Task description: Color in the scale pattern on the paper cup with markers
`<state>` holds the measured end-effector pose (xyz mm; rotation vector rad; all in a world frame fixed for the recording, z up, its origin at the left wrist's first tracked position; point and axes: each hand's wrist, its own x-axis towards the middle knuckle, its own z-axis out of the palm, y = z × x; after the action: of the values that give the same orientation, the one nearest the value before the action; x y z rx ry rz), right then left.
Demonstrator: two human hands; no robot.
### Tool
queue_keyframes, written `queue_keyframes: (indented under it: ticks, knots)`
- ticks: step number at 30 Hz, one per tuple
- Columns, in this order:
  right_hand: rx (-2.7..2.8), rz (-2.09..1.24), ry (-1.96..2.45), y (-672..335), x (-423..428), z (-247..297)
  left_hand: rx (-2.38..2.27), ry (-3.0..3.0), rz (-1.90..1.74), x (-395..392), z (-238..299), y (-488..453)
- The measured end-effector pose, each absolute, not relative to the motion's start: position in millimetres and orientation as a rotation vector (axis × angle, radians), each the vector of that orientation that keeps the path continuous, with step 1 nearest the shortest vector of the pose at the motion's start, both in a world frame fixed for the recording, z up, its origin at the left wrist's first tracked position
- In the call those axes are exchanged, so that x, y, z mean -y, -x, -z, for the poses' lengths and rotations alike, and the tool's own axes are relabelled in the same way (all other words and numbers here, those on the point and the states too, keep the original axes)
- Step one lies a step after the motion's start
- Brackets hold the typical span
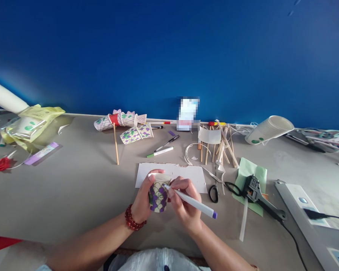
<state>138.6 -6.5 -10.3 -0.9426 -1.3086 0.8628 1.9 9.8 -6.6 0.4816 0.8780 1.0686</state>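
My left hand [143, 201] is wrapped round a small paper cup [158, 196] patterned with green scale lines and purple patches, held upright just above the table. My right hand [185, 205] grips a white marker with a purple end cap [194, 203], its tip touching the cup's upper right side. A red bead bracelet [132, 220] sits on my left wrist. A white paper sheet [172, 175] lies flat behind the cup.
Decorated cups on a stick [121, 122] lie at the back. Markers [161, 151], wooden sticks [222, 145], scissors [214, 192], a black glue gun [260, 197] on green paper and a stack of cups [268, 130] fill the right. Yellow bags [31, 124] lie left.
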Motion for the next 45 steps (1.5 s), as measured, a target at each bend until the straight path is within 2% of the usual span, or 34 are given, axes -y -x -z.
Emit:
queue_keyframes:
  ticks: [45]
  knots:
    - [1.223,-0.864,0.878,-137.9,1.6,11.9,-0.872,-0.423,-1.022,-10.3,5.8,-0.2]
